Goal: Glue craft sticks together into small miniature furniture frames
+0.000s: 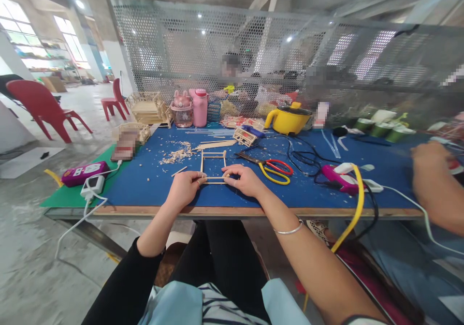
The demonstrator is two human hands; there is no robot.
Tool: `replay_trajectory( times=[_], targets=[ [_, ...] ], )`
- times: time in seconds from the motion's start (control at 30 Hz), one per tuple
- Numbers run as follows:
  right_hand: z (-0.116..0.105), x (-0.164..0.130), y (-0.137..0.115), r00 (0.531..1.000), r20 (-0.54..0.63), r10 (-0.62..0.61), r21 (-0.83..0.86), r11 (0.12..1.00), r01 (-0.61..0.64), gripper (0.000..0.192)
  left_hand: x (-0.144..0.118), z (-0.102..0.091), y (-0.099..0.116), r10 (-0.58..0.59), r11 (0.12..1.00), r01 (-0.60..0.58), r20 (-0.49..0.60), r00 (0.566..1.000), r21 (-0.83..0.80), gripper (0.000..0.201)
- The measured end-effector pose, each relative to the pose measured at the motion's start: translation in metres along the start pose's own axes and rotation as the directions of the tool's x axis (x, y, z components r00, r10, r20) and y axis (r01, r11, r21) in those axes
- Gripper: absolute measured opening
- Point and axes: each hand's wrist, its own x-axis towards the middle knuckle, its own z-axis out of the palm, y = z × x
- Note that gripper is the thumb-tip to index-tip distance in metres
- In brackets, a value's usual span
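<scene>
A small rectangular frame of thin wooden sticks (213, 165) lies flat on the blue table (152, 184) in front of me. My left hand (185, 188) pinches the near left end of the frame's front stick. My right hand (244, 180) pinches the same stick's right end, fingers curled over it. Both hands rest on the table surface near its front edge.
Red-and-yellow scissors (275, 169) lie right of the frame, a pink glue gun (342, 180) with cables beyond. Wood shavings (177, 153), loose sticks (213, 144), a yellow pot (288, 118), pink bottles (199, 107) stand farther back. Another person's hand (433, 175) reaches in at right.
</scene>
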Motion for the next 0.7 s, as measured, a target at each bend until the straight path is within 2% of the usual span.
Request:
replay_trajectory(
  times=[0.17, 0.3, 0.4, 0.47, 0.57, 0.63, 0.7],
  targets=[
    [-0.001, 0.000, -0.005, 1.000, 0.001, 0.012, 0.012, 1.000, -0.012, 0.013, 0.000, 0.000, -0.002, -0.016, 1.000, 0.016, 0.003, 1.000, -0.013, 0.022],
    [-0.004, -0.001, -0.007, 1.000, -0.010, 0.021, 0.068, 0.997, -0.020, 0.037, 0.001, 0.001, -0.003, -0.017, 1.000, 0.017, -0.010, 1.000, 0.001, 0.021],
    [-0.004, -0.003, -0.009, 0.988, -0.142, 0.059, 0.099, 0.994, -0.045, 0.038, 0.001, 0.002, -0.003, -0.020, 1.000, 0.020, -0.011, 1.000, -0.002, 0.021],
    [-0.004, -0.004, -0.009, 0.945, -0.317, 0.084, 0.129, 0.991, -0.045, 0.028, 0.001, 0.002, -0.003, -0.020, 1.000, 0.020, -0.008, 1.000, -0.006, 0.021],
    [-0.010, -0.001, -0.003, 0.828, -0.547, 0.124, 0.193, 0.981, -0.020, 0.013, 0.001, 0.000, -0.002, 0.003, 1.000, -0.003, -0.013, 1.000, 0.015, 0.021],
    [-0.024, 0.008, 0.006, 0.777, -0.615, 0.136, 0.185, 0.982, -0.025, 0.011, 0.001, 0.000, -0.002, 0.018, 0.999, -0.018, -0.013, 1.000, 0.029, 0.021],
    [-0.045, 0.023, 0.019, 0.761, -0.639, 0.112, 0.086, 0.994, -0.074, 0.015, 0.001, 0.000, -0.002, 0.020, 0.999, -0.020, -0.008, 1.000, 0.033, 0.021]
  ],
)
